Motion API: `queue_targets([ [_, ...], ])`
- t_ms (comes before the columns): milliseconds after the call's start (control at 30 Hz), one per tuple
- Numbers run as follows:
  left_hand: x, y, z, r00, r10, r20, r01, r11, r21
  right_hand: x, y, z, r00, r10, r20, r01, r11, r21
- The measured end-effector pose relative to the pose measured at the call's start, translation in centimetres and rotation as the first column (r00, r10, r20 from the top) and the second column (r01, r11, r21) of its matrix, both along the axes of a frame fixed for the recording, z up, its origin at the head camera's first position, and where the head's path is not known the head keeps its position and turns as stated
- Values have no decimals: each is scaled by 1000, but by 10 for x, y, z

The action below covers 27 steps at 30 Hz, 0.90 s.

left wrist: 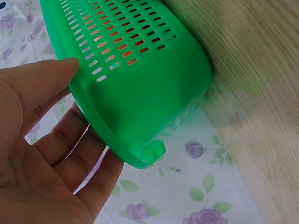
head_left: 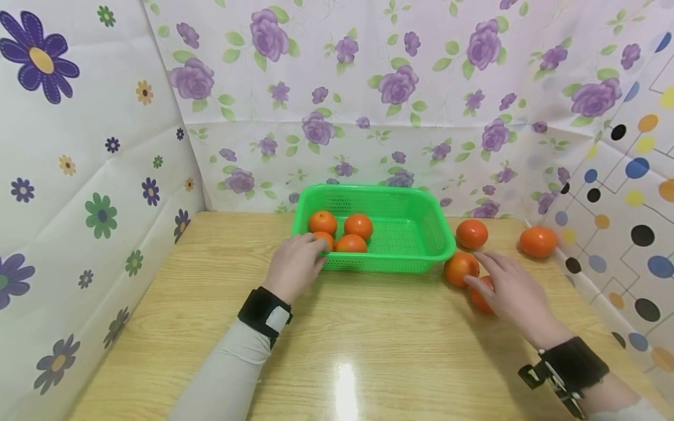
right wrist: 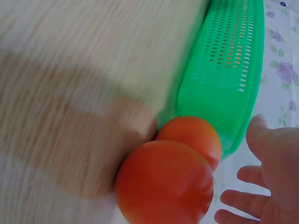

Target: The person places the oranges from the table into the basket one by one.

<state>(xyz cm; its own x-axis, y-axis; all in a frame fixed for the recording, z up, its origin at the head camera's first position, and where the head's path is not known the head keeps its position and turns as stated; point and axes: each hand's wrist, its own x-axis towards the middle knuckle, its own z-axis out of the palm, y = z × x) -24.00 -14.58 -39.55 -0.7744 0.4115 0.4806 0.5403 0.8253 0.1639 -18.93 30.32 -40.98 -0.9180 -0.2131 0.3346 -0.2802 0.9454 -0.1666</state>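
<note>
A green perforated plastic basket (head_left: 389, 263) stands on the table with several orange-red tomatoes (head_left: 358, 226) gathered in its left half. My left hand (head_left: 295, 266) grips the basket's rim at the front left. In the left wrist view, the thumb (left wrist: 60, 70) lies on the rim's outer side and the other fingers go behind it. My right hand (head_left: 516, 292), fingers spread and nothing held, hovers over two tomatoes beside the basket's front right corner. One tomato (head_left: 460, 269) sits right at that corner; the nearer tomato (right wrist: 163, 184) is partly covered by the hand in the head view.
Another tomato (head_left: 471, 234) sits right of the basket, and one more tomato (head_left: 538, 241) lies farther right near the dotted side sheet (head_left: 642, 234). A flowered sheet (head_left: 358, 117) stands behind the basket. The wooden table (head_left: 368, 333) extends in front.
</note>
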Motion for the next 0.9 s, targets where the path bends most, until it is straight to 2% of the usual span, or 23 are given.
queue_targets([
  [467,0,0,-1,1000,-5,-17,5,1000,12,11,6,-5,983,-70,169,67,997,23],
  [900,1,0,0,1000,0,-15,0,1000,6,15,7,-13,989,-52,137,50,998,24],
])
